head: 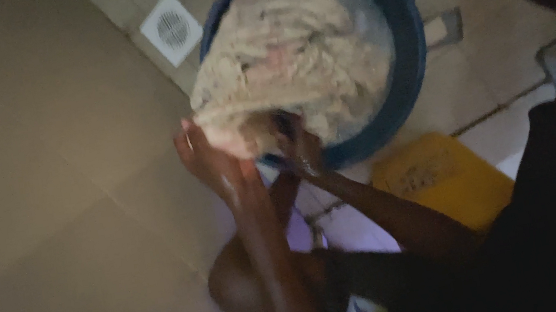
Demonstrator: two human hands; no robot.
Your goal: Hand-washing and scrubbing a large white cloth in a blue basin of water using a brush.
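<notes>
Both hands were clamped on a wet, cream-coloured bundle of cloth (291, 56) over a round dark blue plastic basin (407, 29).

So the left hand (207, 156) sat at the frame's middle, fingers curled around the lower left edge of the cloth, and the right hand (301, 150) just beside it gripped the lower edge too, partly hidden under the fabric. The cloth filled most of the basin in the upper middle. A white square floor drain (171, 28) was up top left of the basin, a yellow flat plastic container (448, 180) lay lower right, all on a beige tiled floor (40, 218). Pretty dim and blurry shot.
</notes>
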